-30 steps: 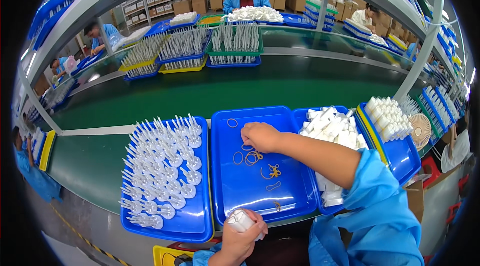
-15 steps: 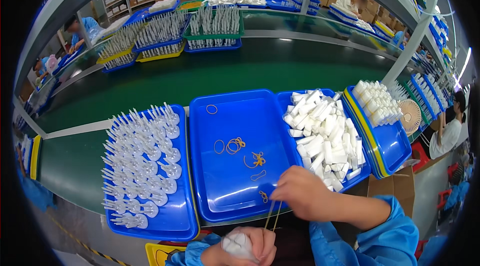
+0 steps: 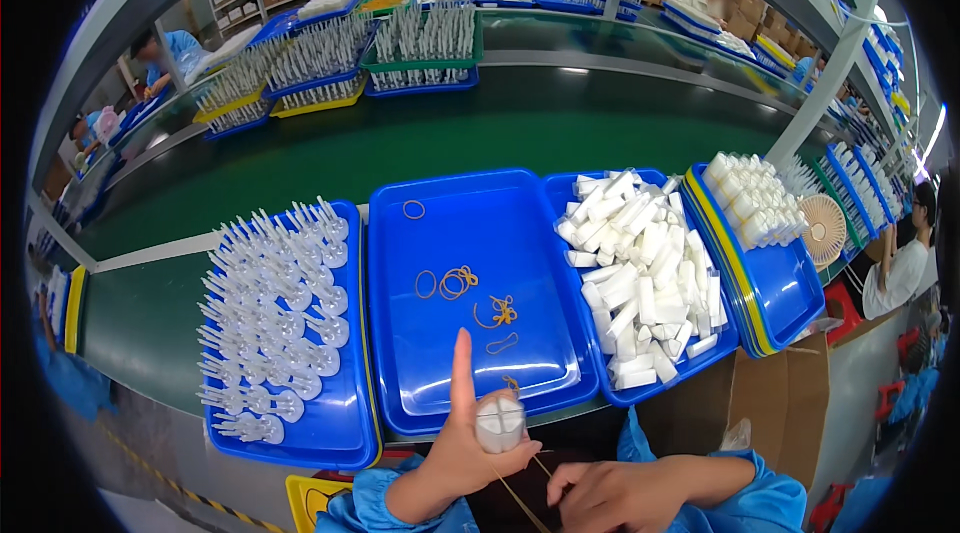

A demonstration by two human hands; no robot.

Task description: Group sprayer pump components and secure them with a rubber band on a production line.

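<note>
My left hand (image 3: 440,463) grips a bundle of white blocks (image 3: 500,425) in clear wrapping, four-lobed at its upper end. Its index finger points straight up beside the bundle. A tan rubber band (image 3: 516,503) is stretched from the bundle toward my right hand (image 3: 630,495), whose closed fingers pull it low and to the right. Just beyond the hands lies a blue tray (image 3: 440,373) with loose rubber bands (image 3: 458,283), one small clump partly hidden behind the bundle.
On the left, a blue tray (image 3: 330,433) holds rows of clear, spiky plastic pieces (image 3: 290,298). White wrapped blocks (image 3: 640,283) fill a tray on the right, next to stacked trays (image 3: 785,298). A green conveyor belt (image 3: 560,123) runs behind; other people sit farther off.
My left hand has raised and turned the bundle, its index finger now extended. My right hand has come down from over the tray, drawing the rubber band low to the right.
</note>
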